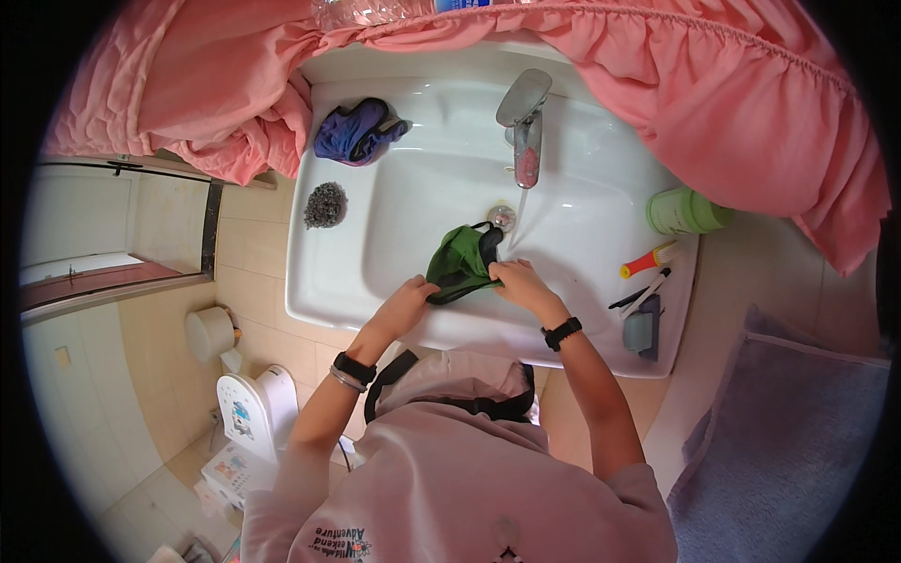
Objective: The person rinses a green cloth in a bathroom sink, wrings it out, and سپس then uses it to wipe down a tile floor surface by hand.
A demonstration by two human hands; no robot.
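A limp green cloth item with black trim [463,264] is stretched between my two hands over the front of the white sink basin [394,202]. My left hand [406,307] pinches its lower left edge, while my right hand [528,287] grips its right side. I cannot tell exactly what kind of item it is. Beyond it stands the chrome faucet [526,122], from which a thin stream of water runs down beside the cloth's far right corner. The metal drain [502,218] shows just past the cloth.
A crumpled purple-blue cloth [355,133] and a grey scouring ball [326,205] lie on the left ledge. To the right are a green container [682,211], an orange-handled brush [645,262], pens [648,293] and a soap dish [642,327]. Pink fabric [694,84] drapes behind.
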